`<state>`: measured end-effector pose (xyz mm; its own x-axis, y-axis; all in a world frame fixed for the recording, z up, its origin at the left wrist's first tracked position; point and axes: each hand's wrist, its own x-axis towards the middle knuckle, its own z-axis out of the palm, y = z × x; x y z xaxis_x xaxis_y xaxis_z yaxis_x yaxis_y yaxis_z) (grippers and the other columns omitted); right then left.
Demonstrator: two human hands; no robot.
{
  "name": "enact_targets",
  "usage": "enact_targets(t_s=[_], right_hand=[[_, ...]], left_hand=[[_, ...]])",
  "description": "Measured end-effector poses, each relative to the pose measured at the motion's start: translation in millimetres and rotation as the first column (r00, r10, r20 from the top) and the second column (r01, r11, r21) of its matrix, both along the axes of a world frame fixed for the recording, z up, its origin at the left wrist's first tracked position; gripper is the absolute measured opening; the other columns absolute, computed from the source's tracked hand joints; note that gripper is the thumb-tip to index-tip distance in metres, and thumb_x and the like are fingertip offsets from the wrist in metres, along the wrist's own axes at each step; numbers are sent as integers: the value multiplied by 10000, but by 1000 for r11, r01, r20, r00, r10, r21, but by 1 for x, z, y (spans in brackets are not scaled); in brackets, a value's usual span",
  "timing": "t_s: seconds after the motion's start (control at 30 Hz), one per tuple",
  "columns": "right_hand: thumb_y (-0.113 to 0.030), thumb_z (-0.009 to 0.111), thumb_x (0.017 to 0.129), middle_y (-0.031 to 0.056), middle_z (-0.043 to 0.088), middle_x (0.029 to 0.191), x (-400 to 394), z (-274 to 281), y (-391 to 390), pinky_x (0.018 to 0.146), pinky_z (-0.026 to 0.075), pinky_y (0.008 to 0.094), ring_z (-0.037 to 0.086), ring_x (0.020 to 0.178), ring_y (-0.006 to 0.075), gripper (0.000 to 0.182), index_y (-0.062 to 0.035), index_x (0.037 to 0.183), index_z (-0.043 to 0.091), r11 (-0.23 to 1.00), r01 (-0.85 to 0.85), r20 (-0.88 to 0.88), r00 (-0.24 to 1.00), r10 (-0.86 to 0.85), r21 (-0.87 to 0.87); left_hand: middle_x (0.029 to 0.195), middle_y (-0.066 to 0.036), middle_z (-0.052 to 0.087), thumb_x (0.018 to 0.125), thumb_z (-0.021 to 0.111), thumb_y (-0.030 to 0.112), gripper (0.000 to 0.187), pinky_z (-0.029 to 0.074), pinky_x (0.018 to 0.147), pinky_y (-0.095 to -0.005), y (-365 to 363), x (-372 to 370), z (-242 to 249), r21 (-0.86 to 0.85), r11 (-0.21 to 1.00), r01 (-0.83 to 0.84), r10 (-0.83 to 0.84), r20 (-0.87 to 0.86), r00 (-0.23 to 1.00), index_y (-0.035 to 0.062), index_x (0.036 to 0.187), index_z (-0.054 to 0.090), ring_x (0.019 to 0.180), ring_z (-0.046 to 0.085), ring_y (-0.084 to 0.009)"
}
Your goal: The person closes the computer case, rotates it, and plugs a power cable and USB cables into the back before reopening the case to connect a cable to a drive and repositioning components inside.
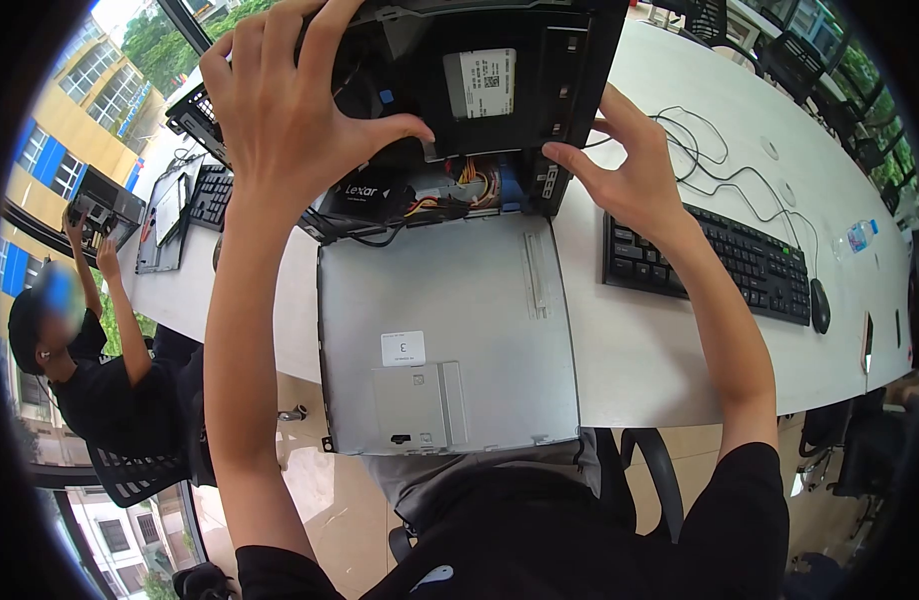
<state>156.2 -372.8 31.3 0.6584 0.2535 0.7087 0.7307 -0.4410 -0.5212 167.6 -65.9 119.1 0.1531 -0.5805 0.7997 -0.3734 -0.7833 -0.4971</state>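
A black desktop computer case [550, 110] stands open in front of me, with a black inner panel [410, 60] bearing a white label [487, 82]. My left hand [290, 110] grips the case at upper left, fingers over it and thumb against the inner panel. On the right, my right hand [630, 175] pinches the case's side edge, its thumb in front and fingers partly hidden behind. Below the panel are a Lexar drive [368, 192] and coloured cables [470, 175]. A flat grey metal side panel [460, 300] with a small white sticker extends from the case towards my lap.
A black keyboard [720, 260] and mouse [820, 306] are right of the case, with loose cables [695, 150] behind. A water bottle [856, 237] lies farther right. At left, another person [100, 350] handles a second computer case [110, 205] beside another keyboard [212, 196].
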Motion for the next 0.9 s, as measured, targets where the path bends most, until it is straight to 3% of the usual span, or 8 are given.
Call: enact_targets(t_s=[0.33, 0.37, 0.47, 0.57, 0.7, 0.87, 0.9], right_hand=[[-117, 836, 880, 118, 778, 1231, 1, -1, -3, 977, 584, 393, 757, 1041, 225, 644, -79, 1482, 610, 1000, 0, -56, 998, 0, 10], [-128, 830, 889, 118, 776, 1236, -1, 1, -2, 982, 578, 392, 755, 1051, 226, 634, -78, 1482, 610, 1000, -2, -70, 998, 3, 13], [-167, 811, 921, 116, 766, 1263, -7, 11, -2, 1000, 561, 392, 740, 1098, 224, 605, -81, 1485, 608, 1000, -12, -114, 993, 13, 10], [-237, 773, 978, 126, 729, 1344, -11, 21, -8, 1033, 542, 397, 678, 1230, 222, 588, -77, 1511, 585, 999, -13, -179, 984, 19, 33], [-228, 751, 999, 165, 707, 1360, -17, 28, -7, 1045, 545, 404, 664, 1242, 235, 607, -31, 1535, 545, 984, -13, -189, 981, 48, 180], [-251, 740, 1006, 167, 718, 1336, -24, 28, 3, 1050, 538, 408, 684, 1214, 234, 604, -42, 1539, 548, 993, -5, -148, 989, 22, 114], [-256, 739, 1007, 165, 720, 1336, -23, 30, 0, 1053, 535, 411, 684, 1217, 235, 594, -41, 1530, 558, 995, 10, -172, 985, 6, 95]], left_hand=[[1269, -106, 565, 559, 946, 689, 1096, 379, 995, -540, -8, -8, 1, -38, 999, -16, 15, -21, 1000, 109, 1394, 537, 1166, 546, -323], [1368, 6, 624, 452, 948, 675, 1174, 360, 1036, -450, -6, -2, -3, -102, 993, 66, -68, -17, 998, 193, 1455, 571, 1235, 564, -232], [1368, -6, 626, 437, 949, 686, 1180, 358, 1015, -447, -5, -6, -1, -99, 995, 21, -28, -70, 997, 181, 1437, 579, 1235, 564, -236], [1361, 2, 628, 468, 945, 684, 1136, 352, 1047, -461, -1, -7, 0, -111, 994, 2, -12, -87, 996, 192, 1428, 588, 1238, 562, -235], [1343, 10, 642, 477, 955, 667, 1102, 350, 1068, -464, 1, -5, -2, -149, 989, 14, -28, -90, 996, 194, 1411, 611, 1227, 573, -227], [1319, 13, 655, 465, 961, 665, 1075, 343, 1058, -458, -5, -8, 3, -147, 988, 56, -66, -64, 996, 197, 1377, 636, 1215, 583, -220], [1315, -7, 657, 509, 960, 646, 1031, 351, 1065, -460, -5, -10, 3, -142, 989, 49, -59, -72, 996, 170, 1365, 639, 1216, 579, -238]])
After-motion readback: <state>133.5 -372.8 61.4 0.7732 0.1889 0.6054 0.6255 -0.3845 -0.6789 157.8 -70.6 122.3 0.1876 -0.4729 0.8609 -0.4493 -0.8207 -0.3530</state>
